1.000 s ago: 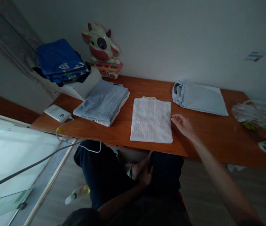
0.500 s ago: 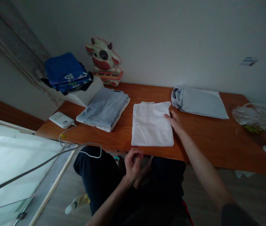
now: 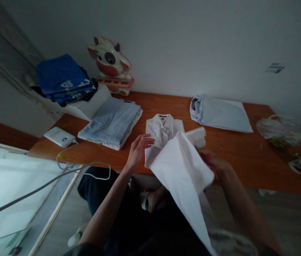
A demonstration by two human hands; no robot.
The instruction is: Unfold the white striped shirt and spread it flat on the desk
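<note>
A white striped shirt (image 3: 163,133) lies at the front middle of the table, its collar facing up and toward the wall. Its lower part is lifted and hangs over the table's front edge toward my lap. My right hand (image 3: 214,161) grips the raised fabric at the shirt's right side; some of its fingers are hidden behind the cloth. At the shirt's left edge is my left hand (image 3: 138,147), open with the fingers apart and nothing held.
Folded light-blue clothes (image 3: 110,119) lie to the left, near a white box with blue garments (image 3: 65,78) on top. A cow-shaped toy keyboard (image 3: 110,67) stands behind. A power bank (image 3: 59,137) trails a cable. Another folded shirt (image 3: 225,115) and a plastic bag (image 3: 278,129) are at right.
The shirt was a flat folded rectangle; now its lower part is raised and swung toward me, showing the collar. My left hand rose from my lap to the shirt's left edge.
</note>
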